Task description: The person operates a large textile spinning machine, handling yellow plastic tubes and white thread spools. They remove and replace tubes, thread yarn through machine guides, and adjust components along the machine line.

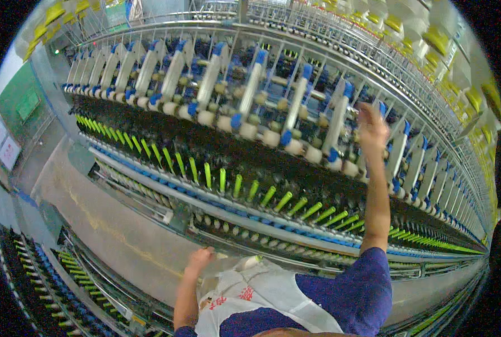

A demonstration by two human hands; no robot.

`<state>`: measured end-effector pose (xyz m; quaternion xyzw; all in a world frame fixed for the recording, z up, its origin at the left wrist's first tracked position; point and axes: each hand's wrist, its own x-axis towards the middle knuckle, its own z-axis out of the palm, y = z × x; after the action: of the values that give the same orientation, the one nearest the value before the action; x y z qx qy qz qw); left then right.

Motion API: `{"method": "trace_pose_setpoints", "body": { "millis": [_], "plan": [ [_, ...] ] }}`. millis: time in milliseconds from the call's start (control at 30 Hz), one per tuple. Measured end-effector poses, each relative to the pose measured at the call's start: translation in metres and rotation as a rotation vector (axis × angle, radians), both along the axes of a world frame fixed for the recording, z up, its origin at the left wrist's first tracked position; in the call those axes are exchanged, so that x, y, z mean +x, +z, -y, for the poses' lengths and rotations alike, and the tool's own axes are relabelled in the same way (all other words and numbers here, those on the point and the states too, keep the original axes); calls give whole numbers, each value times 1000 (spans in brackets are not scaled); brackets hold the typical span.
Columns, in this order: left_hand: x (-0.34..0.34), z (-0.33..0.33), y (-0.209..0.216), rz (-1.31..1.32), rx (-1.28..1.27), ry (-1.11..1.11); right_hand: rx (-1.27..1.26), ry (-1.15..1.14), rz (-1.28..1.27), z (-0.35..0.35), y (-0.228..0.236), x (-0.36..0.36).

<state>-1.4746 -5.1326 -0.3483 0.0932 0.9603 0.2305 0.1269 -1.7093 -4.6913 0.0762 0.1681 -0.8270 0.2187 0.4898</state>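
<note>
My right hand is raised to the row of drafting arms on a spinning frame. It is beside a grey arm with a blue end, and its fingers are smeared by motion. Below it stand bright green bobbin tubes in a long row. My left hand is low, at the edge of the white apron I wear. Its fingers are curled closed; what they hold, if anything, is hidden. A pale bobbin with a green end lies at the top of the apron.
Pale rollers line up under the drafting arms. A metal rail and thin rods run above them. White and yellow yarn packages hang at the upper right. Another machine with green tubes stands behind at the lower left, across the aisle floor.
</note>
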Motion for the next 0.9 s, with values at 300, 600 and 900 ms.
{"method": "trace_pose_setpoints", "body": {
  "millis": [300, 600, 900],
  "plan": [
    [-88, 92, 35, -130, 181, 14, 695, -180, 465, 283, -14, -267],
    [-115, 193, 7, 149, 81, -127, 851, -313, 637, 284, -29, -322],
    [-172, 235, 50, -75, 92, -323, 541, -337, 960, 296, -42, -323]
  ]
}}
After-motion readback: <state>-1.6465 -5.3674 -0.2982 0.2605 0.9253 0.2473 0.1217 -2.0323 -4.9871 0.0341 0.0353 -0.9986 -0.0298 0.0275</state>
